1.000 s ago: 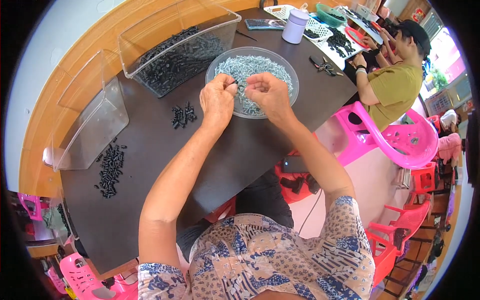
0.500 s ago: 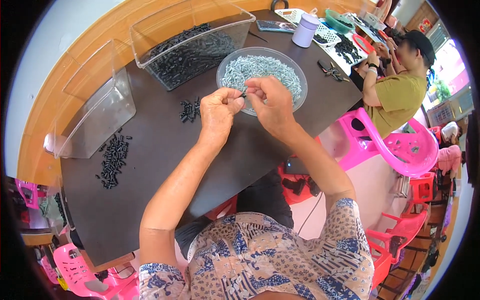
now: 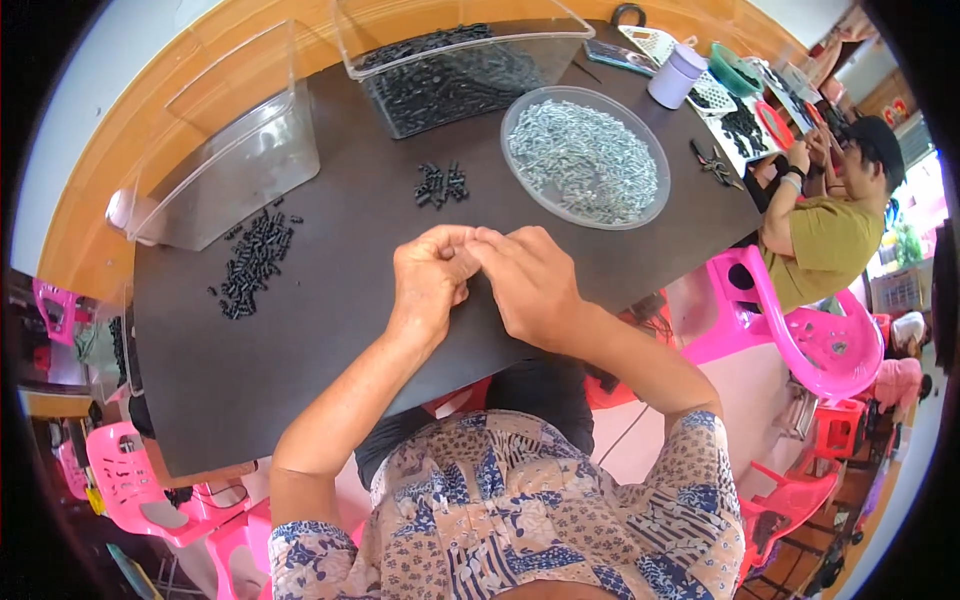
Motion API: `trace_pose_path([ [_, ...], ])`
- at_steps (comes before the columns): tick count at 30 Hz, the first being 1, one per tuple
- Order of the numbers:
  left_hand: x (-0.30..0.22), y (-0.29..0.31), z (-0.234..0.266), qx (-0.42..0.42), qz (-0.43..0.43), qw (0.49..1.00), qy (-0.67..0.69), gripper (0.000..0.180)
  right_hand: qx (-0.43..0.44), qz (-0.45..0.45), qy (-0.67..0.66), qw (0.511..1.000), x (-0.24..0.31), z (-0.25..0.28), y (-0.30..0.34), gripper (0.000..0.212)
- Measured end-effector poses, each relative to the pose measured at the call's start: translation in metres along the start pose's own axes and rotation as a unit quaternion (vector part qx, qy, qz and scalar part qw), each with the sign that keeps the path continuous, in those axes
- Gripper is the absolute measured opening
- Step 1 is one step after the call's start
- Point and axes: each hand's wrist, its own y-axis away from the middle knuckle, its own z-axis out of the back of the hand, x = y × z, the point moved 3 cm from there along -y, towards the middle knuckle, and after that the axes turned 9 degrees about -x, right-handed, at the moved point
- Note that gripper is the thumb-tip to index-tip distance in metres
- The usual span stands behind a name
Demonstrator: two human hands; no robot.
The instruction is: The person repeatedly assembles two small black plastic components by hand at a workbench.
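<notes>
Over the near middle of the dark table, my left hand (image 3: 430,272) and my right hand (image 3: 527,282) meet at the fingertips. Both are closed, and whatever they pinch is hidden behind the fingers. Just beyond them lies a small cluster of short black plastic pieces (image 3: 440,185). Up and to the right sits a round clear tub (image 3: 512,165) full of small silvery screw-like metal pieces (image 3: 585,150). A larger heap of black pieces (image 3: 258,262) is spread to the left of my hands.
A clear bin (image 3: 470,45) of black pieces stands at the back, with another clear bin (image 3: 230,170) to its left. Pliers (image 3: 715,165), a lavender container (image 3: 677,76) and a phone (image 3: 620,57) lie rightward. Another person (image 3: 830,225) sits at the right on a pink chair (image 3: 830,350).
My hands have drawn back from the tub's edge toward me, fingertips still together. The black piece seen between them before is now hidden. The view has shifted leftward.
</notes>
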Motion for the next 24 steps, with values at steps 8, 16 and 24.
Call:
trace_pose_path([
  [8,0.009,0.006,0.04,-0.049,-0.015,0.999,-0.012,0.011,-0.004,-0.243,-0.028,0.97,-0.056,-0.033,0.0,0.014],
  [16,0.009,-0.002,0.045,-0.031,-0.001,0.999,0.033,0.013,0.025,-0.105,0.112,0.988,-0.076,-0.054,-0.024,0.012],
  [24,0.004,-0.006,0.051,-0.019,-0.007,0.998,0.063,0.011,0.083,-0.129,0.106,0.982,-0.068,-0.061,-0.039,0.009],
])
